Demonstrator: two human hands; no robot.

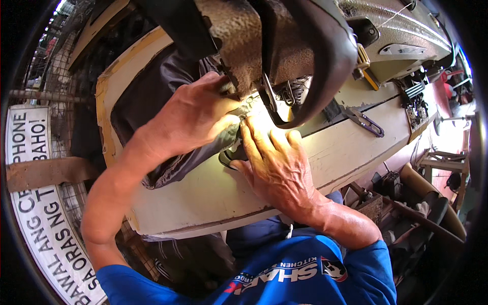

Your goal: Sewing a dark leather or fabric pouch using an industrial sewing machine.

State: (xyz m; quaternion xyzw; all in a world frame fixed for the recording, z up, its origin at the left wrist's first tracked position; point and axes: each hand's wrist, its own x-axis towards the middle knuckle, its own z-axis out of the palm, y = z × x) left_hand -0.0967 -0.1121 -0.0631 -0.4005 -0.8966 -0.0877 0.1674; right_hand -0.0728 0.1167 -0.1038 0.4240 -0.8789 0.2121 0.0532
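Note:
Dark cloth (147,101), brown-black and shiny, lies bunched over the left of the pale table and runs under the sewing machine (305,46). My left hand (190,117) grips a fold of this cloth at the lit needle area, its fingertips partly behind the machine head. Close by, my right hand (279,165) lies flat with fingers stretched out, their tips at the cloth's edge beside the needle area. A dark curved edge shows under its thumb; I cannot tell what it belongs to. The needle itself is hard to make out in the glare.
Thread snips (365,122) rest on the table (351,147) right of the machine. Small metal parts (417,104) sit at the table's right end. A lettered white sign (38,203) hangs on wire mesh at left. Wooden pieces and clutter (406,208) fill the lower right.

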